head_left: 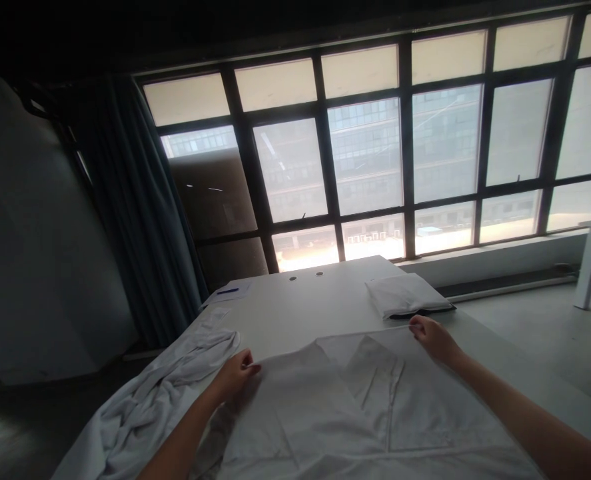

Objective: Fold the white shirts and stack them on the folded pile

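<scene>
A white garment point(355, 407) lies spread flat on the white table point(305, 300) in front of me. My left hand point(235, 377) is closed in a pinch on the garment's far left corner. My right hand point(432, 337) is closed in a pinch on its far right corner, near the folded stack. Both arms reach forward over the cloth.
A folded white stack point(405, 295) sits on a dark board at the table's far right. A crumpled pile of white cloth point(160, 393) hangs over the left edge. A paper with a blue pen point(230, 291) lies far left. Large windows point(370, 153) and a dark curtain point(140, 213) stand behind.
</scene>
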Action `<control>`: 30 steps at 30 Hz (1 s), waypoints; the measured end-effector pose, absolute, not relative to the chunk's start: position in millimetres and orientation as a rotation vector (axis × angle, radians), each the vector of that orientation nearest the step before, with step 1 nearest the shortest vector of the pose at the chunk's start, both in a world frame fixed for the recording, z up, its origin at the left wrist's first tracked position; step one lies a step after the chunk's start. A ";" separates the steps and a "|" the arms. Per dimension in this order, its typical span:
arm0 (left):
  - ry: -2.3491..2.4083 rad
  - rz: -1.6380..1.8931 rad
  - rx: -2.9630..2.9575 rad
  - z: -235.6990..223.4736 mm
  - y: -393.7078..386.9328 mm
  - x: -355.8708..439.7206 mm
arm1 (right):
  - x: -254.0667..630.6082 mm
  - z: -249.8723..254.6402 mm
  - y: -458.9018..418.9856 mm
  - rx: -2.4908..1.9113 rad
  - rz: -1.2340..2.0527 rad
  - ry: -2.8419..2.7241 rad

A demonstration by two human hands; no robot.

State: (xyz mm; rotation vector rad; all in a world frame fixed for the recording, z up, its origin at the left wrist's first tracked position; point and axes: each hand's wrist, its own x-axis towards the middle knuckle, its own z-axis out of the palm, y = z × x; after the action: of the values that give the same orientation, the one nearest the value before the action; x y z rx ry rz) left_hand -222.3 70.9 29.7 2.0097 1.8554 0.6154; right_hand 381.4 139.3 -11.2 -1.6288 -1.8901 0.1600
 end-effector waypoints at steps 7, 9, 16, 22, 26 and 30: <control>1.689 0.437 2.091 39.9 10.5 -237.8 | 410.1 0.8 61.8 -1.439 0.306 -1.877; 1.760 0.339 2.127 36.7 -4.5 -238.5 | 413.5 0.6 39.1 -1.431 0.396 -1.941; 2.008 0.126 2.245 22.2 -39.9 -198.3 | 409.0 -23.2 2.0 -1.397 0.428 -2.186; 1.580 0.434 2.525 26.2 -52.2 -101.0 | 403.1 -36.3 3.2 -1.430 0.249 -2.213; 1.470 0.507 2.629 17.0 -49.8 -66.5 | 407.7 -44.6 5.4 -1.428 0.230 -2.164; 1.442 0.601 2.625 -2.2 -43.7 -69.7 | 412.9 -50.4 6.7 -1.433 0.281 -2.114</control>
State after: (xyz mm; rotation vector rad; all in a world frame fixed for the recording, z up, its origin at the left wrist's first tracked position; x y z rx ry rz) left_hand -69.7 -43.7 -2.2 2.6245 1.4421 0.6015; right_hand 412.9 6.7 -50.4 -1.4330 -2.1138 0.2813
